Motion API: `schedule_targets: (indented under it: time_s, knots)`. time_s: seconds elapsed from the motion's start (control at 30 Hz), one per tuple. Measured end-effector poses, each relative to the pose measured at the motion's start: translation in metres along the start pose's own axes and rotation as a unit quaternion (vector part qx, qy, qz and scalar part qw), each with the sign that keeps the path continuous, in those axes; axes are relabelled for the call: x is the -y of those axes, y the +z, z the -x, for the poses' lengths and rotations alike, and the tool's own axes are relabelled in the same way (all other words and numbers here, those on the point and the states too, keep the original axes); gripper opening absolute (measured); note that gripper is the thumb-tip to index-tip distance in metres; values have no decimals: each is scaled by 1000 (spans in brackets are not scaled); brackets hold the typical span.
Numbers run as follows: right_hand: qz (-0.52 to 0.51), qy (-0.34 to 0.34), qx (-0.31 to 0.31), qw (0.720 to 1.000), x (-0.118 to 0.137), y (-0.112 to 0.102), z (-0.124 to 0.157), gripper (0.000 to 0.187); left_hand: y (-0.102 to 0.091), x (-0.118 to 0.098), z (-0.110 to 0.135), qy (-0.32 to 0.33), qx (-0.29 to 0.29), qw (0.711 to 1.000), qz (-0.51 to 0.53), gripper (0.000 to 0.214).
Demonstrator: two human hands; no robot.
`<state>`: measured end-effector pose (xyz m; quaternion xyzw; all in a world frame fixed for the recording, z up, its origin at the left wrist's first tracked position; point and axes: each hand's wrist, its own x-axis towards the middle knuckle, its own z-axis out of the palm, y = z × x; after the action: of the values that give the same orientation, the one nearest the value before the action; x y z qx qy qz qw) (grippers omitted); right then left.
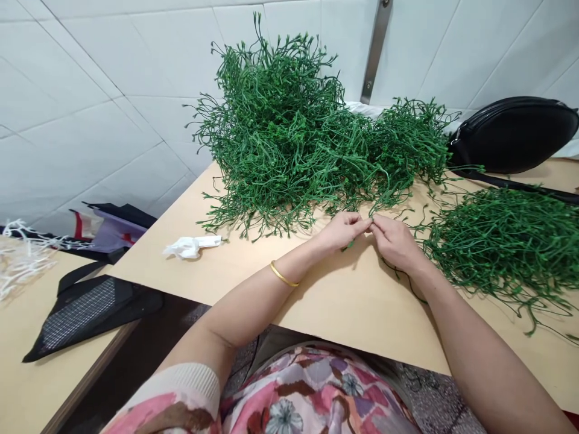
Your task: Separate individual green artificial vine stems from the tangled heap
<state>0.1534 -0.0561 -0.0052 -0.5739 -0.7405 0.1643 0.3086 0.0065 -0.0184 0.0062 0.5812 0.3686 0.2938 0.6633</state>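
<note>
My left hand (342, 231) and my right hand (395, 242) meet above the table, fingertips pinched together. Between them is a thin green artificial-looking stem (348, 246); a bit of green shows under my left fingers, and a dark strand hangs below my right hand. The exact grip on it is hidden by the fingers. Just beyond the hands rises a large heap of green branching stems (289, 132) with small forked tips. A second, lower pile of the same stems (511, 235) lies to the right of my right hand.
A crumpled white tissue (186, 248) lies on the pale wooden table (253, 283) at left. At the back right sits a black bag (515, 135) with its strap. On another table at left are white branching pieces (27, 256) and a black mesh item (85, 310). Behind stands a tiled wall.
</note>
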Motion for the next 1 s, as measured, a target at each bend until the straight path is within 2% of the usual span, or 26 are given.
schedule_targets:
  time_s: [0.07, 0.13, 0.2, 0.23, 0.3, 0.4, 0.47, 0.53, 0.63, 0.77, 0.87, 1.0]
  knots:
    - [-155, 49, 14, 987, 3, -5, 0, 24, -1, -3, 1, -10, 48, 997, 59, 30]
    - [-323, 88, 3, 942, 4, -12, -1, 27, -3, -5, 1, -31, 76, 986, 142, 29]
    - [-418, 114, -31, 901, 3, -17, -1, 29, -4, -3, -1, -37, 68, 973, 217, 28]
    - [-433, 123, -41, 892, 2, -19, -1, 29, -4, -1, -2, -36, 58, 968, 241, 28]
    - [-415, 143, -46, 897, -1, -18, -2, 31, -5, 3, -6, -35, 38, 966, 253, 30]
    - [-297, 145, -54, 942, -5, -12, -1, 32, -5, 7, -8, -31, -6, 980, 196, 38]
    - [-188, 107, -60, 975, -4, -8, 0, 29, -4, 8, -8, -17, -34, 988, 148, 39]
    - [-103, 56, -37, 992, 0, -6, 1, 27, -2, 7, -8, -1, -35, 992, 124, 36]
    - [-36, 14, 6, 999, 5, -4, 3, 22, 2, 7, -6, 13, -16, 993, 116, 32]
    - [40, 18, 12, 999, 8, 0, 4, 23, 6, 11, -3, 58, -24, 996, 62, 23]
    - [26, 17, 6, 999, 9, 3, 3, 24, 9, 15, -3, 63, -60, 993, 78, 26]
    - [-117, -23, 8, 993, 15, -1, 6, 29, 8, 14, -10, -3, -88, 976, 200, 23]
